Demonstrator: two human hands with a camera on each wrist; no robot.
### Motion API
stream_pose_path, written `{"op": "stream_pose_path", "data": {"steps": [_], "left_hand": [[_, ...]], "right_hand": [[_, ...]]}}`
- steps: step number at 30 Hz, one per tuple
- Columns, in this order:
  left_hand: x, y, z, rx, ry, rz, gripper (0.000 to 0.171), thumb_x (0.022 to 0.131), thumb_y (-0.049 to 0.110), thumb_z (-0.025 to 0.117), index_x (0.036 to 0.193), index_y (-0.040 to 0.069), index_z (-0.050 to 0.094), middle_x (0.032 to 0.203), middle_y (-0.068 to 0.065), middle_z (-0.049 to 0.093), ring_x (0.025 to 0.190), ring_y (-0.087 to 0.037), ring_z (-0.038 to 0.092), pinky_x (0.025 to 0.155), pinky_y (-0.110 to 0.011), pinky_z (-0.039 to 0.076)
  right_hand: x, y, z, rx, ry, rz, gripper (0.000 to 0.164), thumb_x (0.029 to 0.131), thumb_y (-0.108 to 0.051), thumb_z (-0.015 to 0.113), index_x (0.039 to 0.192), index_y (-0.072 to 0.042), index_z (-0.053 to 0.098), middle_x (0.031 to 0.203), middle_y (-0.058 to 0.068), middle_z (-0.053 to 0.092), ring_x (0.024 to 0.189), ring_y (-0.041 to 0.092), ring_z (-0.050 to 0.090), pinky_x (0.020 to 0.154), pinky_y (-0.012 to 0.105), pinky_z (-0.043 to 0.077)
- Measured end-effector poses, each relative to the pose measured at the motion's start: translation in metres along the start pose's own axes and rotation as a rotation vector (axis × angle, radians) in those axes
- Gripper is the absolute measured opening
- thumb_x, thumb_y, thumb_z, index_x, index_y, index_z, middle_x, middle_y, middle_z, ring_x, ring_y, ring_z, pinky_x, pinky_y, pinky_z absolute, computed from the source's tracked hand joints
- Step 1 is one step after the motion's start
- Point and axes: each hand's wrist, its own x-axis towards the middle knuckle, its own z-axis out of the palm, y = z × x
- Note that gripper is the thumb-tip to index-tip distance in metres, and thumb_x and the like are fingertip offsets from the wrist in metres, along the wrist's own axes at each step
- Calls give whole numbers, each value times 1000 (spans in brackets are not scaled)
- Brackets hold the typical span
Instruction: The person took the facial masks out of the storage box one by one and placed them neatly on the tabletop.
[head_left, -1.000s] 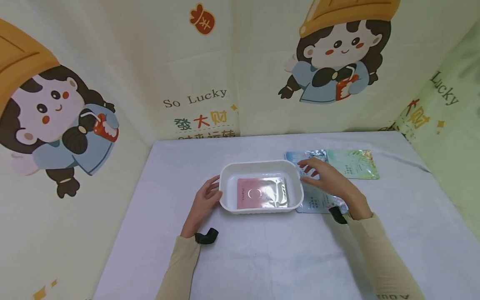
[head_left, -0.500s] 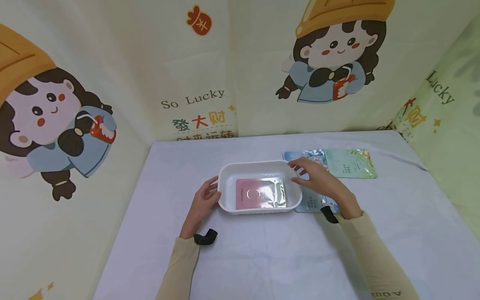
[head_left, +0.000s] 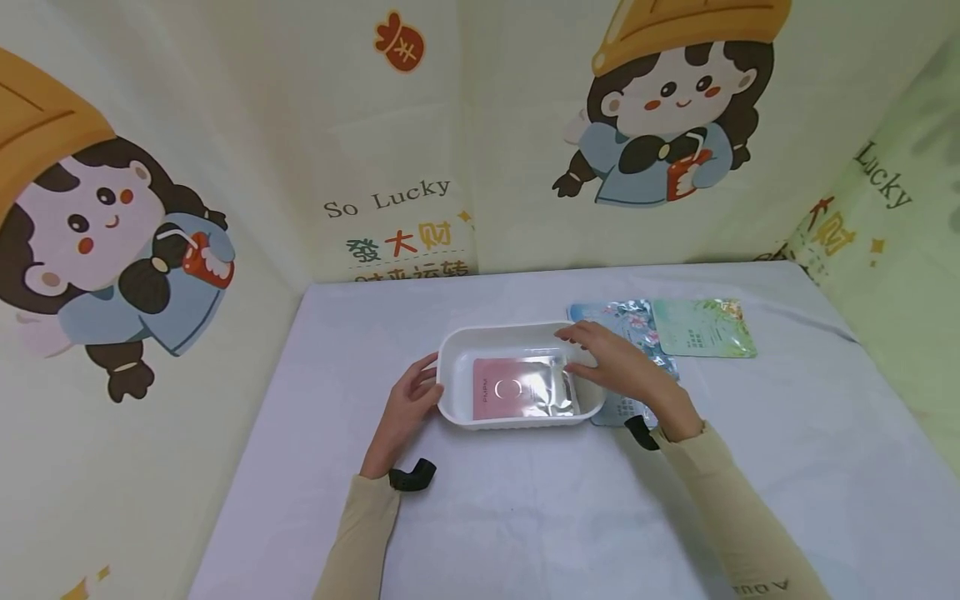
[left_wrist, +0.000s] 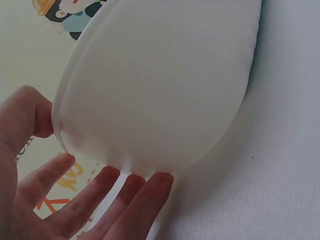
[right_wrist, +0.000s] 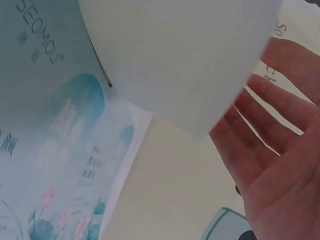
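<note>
A white plastic tray [head_left: 517, 334] stands on the table, with a pink-and-silver sachet [head_left: 508, 387] lying flat inside. My left hand [head_left: 405, 410] holds the tray's left end. In the left wrist view its thumb is at the rim and its spread fingertips press the outer wall. My right hand [head_left: 624, 364] reaches over the tray's right rim, thumb apart from the bent fingers, close to the sachet's right edge. Whether the thumb touches the sachet cannot be told. In the right wrist view the tray wall [right_wrist: 180, 60] hides the fingertips.
Blue sachets [head_left: 618, 312] lie behind and right of the tray, partly hidden by my right hand and the tray. A pale green sachet [head_left: 705, 327] lies beside them. The white-covered table [head_left: 510, 508] ends at a printed cloth backdrop [head_left: 517, 150].
My right hand has moved left, from beside the tray's right rim to above its inside, near the sachet. The left hand has stayed on the tray's left end.
</note>
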Motion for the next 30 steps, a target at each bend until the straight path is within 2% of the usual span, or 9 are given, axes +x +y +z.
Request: {"op": "stream_pose_path", "data": {"steps": [4, 7, 16, 23, 30], "left_hand": [[1, 0, -1, 10, -7, -15, 55, 99, 13, 60, 151, 21, 41, 146, -14, 51, 129, -31, 56, 97, -44, 53], [1, 0, -2, 13, -6, -14, 55, 99, 13, 59, 151, 21, 41, 146, -14, 51, 129, -30, 55, 97, -44, 52], [-2, -1, -1, 6, 20, 24, 52, 97, 20, 64, 145, 30, 47, 141, -8, 56, 126, -27, 59, 95, -42, 54], [-2, -1, -1, -21, 11, 31, 52, 97, 17, 64, 145, 29, 47, 140, -9, 56, 125, -27, 59, 91, -36, 55], [-1, -1, -2, -15, 1, 17, 53, 97, 20, 64, 146, 28, 46, 142, -10, 55, 127, -28, 57, 94, -39, 54]], "right_hand": [[4, -2, 6, 5, -25, -13, 55, 90, -17, 74, 138, 0, 53, 138, 18, 55, 130, 38, 50, 103, 53, 46], [7, -3, 11, 10, -24, -33, 55, 89, -17, 74, 138, 1, 53, 137, 17, 55, 127, 37, 52, 101, 52, 47], [13, -7, 25, -35, -3, -79, 54, 87, -17, 76, 134, 3, 56, 132, 18, 55, 119, 32, 56, 95, 46, 52], [20, -13, 30, -66, -40, -35, 58, 84, -22, 80, 132, 1, 59, 126, 17, 58, 118, 32, 54, 97, 45, 51], [26, -11, 39, -151, -78, -20, 65, 79, -32, 83, 130, 1, 60, 125, 17, 59, 119, 33, 54, 102, 45, 47]]}}
